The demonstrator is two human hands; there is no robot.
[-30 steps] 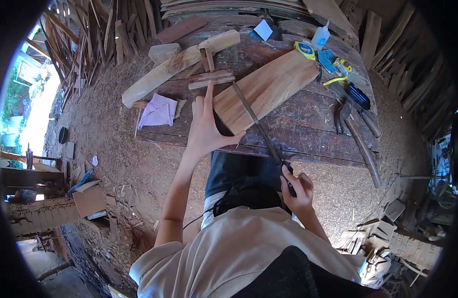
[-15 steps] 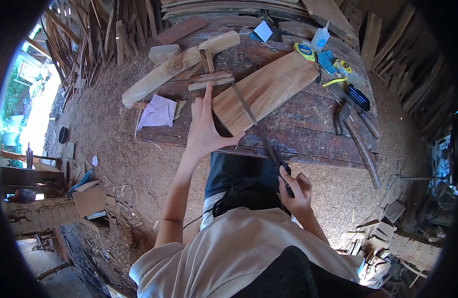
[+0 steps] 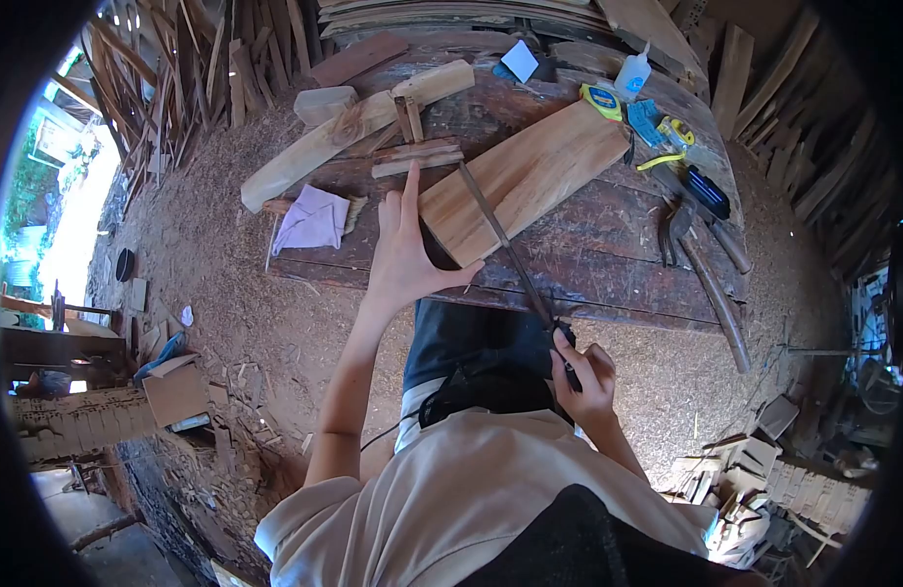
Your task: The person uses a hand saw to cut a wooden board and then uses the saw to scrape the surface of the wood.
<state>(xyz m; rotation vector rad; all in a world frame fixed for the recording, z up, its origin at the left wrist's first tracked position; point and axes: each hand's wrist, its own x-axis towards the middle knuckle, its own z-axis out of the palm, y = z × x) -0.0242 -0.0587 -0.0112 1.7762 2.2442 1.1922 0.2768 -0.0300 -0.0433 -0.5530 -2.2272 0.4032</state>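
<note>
A wide wooden board (image 3: 539, 176) lies slanted on the dark workbench (image 3: 608, 264). My left hand (image 3: 407, 259) is at the board's near left end, thumb and index finger spread wide, holding nothing; the index fingertip reaches a small wooden T-shaped piece (image 3: 417, 157). In my right hand (image 3: 586, 377), at the bench's front edge, is the black handle of a long, thin dark tool (image 3: 510, 249). Its shaft runs diagonally across the board's near end, with the tip by the T-shaped piece. Whether the shaft is a saw or a file, I cannot tell.
A hammer (image 3: 706, 264), a yellow tape measure (image 3: 601, 101) and a glue bottle (image 3: 631, 73) are on the right side. At the left lie a folded pink cloth (image 3: 312, 218) and a long curved wood piece (image 3: 324, 152). Scrap wood stands behind.
</note>
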